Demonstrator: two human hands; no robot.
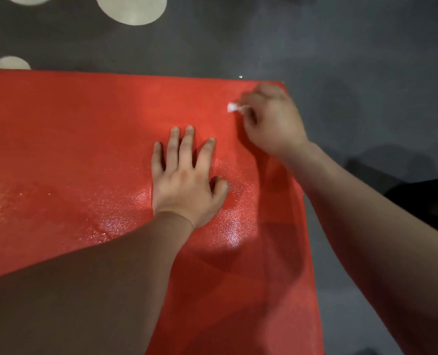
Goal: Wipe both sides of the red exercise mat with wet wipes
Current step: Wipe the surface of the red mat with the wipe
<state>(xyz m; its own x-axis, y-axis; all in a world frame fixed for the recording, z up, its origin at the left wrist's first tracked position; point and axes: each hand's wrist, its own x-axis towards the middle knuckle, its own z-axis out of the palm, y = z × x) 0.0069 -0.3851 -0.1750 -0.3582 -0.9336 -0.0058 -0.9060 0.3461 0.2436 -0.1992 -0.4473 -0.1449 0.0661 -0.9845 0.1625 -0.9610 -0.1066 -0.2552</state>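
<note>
The red exercise mat (72, 139) lies flat on the floor and fills most of the view, with wet glossy patches across its middle. My left hand (184, 178) rests flat on the mat with fingers spread and straight. Near the mat's far right corner, my right hand (269, 121) is curled round a small white wet wipe (232, 108). Only a bit of the wipe sticks out at the fingers, and it touches the mat surface.
Dark grey floor (366, 60) with pale round spots (132, 8) surrounds the mat at the far and right sides. A dark object (433, 201) sits at the right edge beside my right forearm.
</note>
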